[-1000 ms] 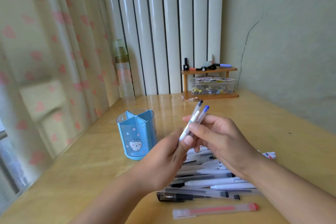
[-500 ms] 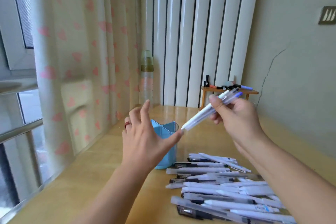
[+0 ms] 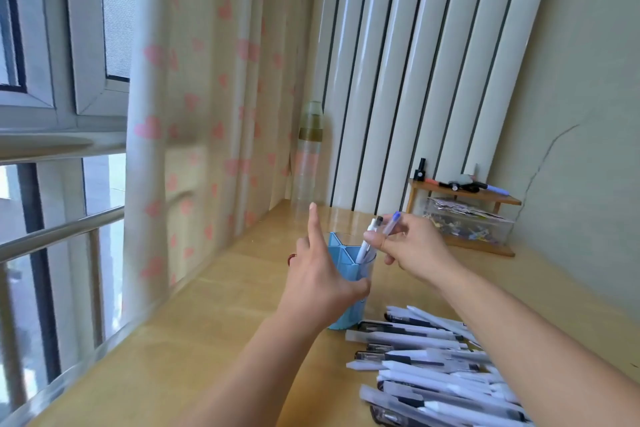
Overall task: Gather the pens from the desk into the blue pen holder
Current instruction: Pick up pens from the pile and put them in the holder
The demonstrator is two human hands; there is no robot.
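Holder: blue pen holder [image 3: 349, 262] stands upright on the desk [image 3: 221, 329], its top split into wedge compartments.
Left hand: left hand [image 3: 320, 279] rests against the near side of the holder, thumb round its right wall, forefinger straight and raised. Steadying grip, partial.
Right hand: right hand [image 3: 412, 248] just beside the rim, pinching 2 pens between thumb and fingers.
Pen 1: white pen [image 3: 367, 241], black tip up, lower end already inside the right-hand compartment, tilted.
Pen 2: blue-capped pen [image 3: 392, 225] above the rim, not yet inside as far as visible.
Remaining stock: pile of pens [image 3: 426, 357] lies on the desk, just right of the holder. Task judged early.
Risk 1: blue-capped pen may catch on the rim or a divider and skid out, since it sits higher and off-line from pen 1.
Risk 2: sideways push from the tilted pens could tip the light holder if the left hand's hold loosens.
Risk 3: right forearm passes over the pile; a low sweep could scatter pens off the desk.
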